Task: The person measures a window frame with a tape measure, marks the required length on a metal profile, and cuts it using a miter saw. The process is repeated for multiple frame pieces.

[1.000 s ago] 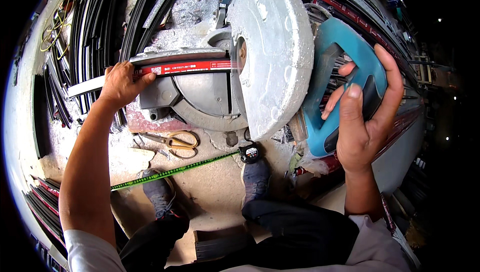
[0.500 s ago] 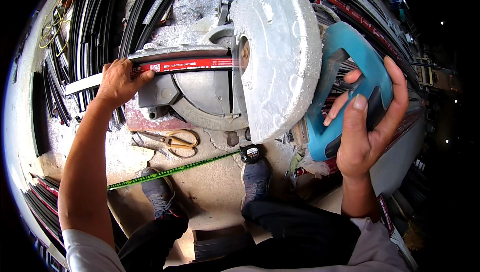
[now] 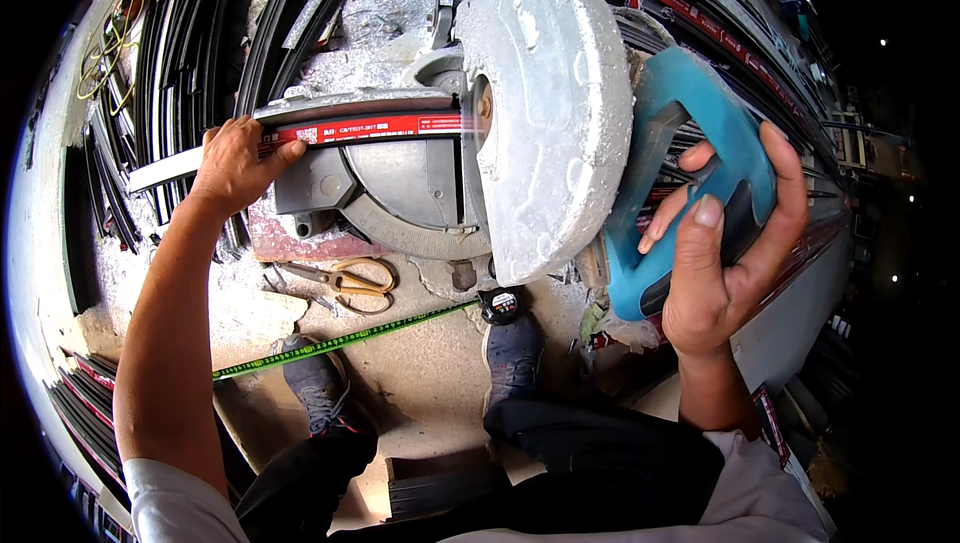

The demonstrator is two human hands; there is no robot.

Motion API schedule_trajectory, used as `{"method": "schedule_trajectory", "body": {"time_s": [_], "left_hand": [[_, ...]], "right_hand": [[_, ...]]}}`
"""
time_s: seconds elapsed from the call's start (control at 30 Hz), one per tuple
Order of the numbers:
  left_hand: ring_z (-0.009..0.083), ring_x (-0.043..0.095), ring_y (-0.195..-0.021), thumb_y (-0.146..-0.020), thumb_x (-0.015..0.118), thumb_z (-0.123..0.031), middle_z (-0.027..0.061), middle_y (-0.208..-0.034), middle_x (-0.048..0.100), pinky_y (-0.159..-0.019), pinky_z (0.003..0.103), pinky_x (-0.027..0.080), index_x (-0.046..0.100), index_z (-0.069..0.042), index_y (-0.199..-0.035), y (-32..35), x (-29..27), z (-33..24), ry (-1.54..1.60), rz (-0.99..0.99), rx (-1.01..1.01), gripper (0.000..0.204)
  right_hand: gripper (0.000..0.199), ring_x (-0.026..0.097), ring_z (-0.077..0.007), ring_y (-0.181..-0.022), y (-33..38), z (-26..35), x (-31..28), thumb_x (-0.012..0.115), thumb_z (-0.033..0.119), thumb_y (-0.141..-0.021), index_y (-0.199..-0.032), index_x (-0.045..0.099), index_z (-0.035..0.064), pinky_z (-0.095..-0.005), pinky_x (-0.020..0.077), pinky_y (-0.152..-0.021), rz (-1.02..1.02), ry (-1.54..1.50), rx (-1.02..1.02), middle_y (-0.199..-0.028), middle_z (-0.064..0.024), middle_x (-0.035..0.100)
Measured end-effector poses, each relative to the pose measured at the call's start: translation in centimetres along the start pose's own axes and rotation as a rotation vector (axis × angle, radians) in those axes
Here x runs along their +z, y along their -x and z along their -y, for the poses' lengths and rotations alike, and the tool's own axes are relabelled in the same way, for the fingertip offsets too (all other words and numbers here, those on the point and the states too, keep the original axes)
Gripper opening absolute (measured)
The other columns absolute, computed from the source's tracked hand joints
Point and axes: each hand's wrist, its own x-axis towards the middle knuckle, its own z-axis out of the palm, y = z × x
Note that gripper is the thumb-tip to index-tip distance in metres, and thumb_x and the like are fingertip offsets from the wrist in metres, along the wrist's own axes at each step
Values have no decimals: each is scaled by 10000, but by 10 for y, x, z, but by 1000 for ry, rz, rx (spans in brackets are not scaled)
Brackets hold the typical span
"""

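A mitre saw (image 3: 555,113) with a dust-coated grey blade guard and a teal handle (image 3: 735,108) stands before me. My right hand (image 3: 715,263) is wrapped round that D-shaped handle, thumb on the near side. On the saw's grey base (image 3: 405,183) lies a long profile strip (image 3: 385,130) with a red printed film, set along the fence. My left hand (image 3: 238,163) grips the strip left of the base, fingers over it and thumb along its near edge. The strip's right end runs up to the guard, where the blade is hidden from view.
Scissors (image 3: 355,280) lie on the floor in front of the saw. A green tape measure (image 3: 350,340) stretches out near my shoes (image 3: 318,383), its black case (image 3: 500,305) at the right end. Bundles of dark profiles (image 3: 190,63) are stacked at the far left, others at right.
The saw's guard and handle have shifted slightly to the left, with my right hand moving along on the handle. My left hand and the strip stay nearly in place.
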Motion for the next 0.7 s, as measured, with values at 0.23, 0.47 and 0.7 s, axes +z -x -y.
{"method": "schedule_trajectory", "body": {"time_s": [0.23,0.47,0.7], "left_hand": [[399,657,-1078,-984,633,-740,202,-1040,704,-1102,511,412,724,-2,-1108,-1,0,1,-33,31,-8,754],[402,666,-1118,-990,634,-720,202,-1080,723,-1130,516,396,742,-24,-1189,-2,-1,3,-60,71,-31,733],[404,664,-1118,-979,631,-748,205,-1077,721,-1124,518,396,741,-15,-1170,-1,-2,2,-35,59,-26,765]], "right_hand": [[662,596,-93,-727,5,-4,0,573,27,-1064,-1651,267,39,-254,554,-643,8,17,-22,-1259,-175,629],[661,596,-92,-729,5,-4,1,566,20,-1064,-1652,265,40,-251,554,-643,9,10,-25,-1260,-178,627],[665,598,-90,-731,5,-3,1,566,12,-1057,-1653,272,43,-251,554,-644,2,5,-16,-1265,-177,626]]}}
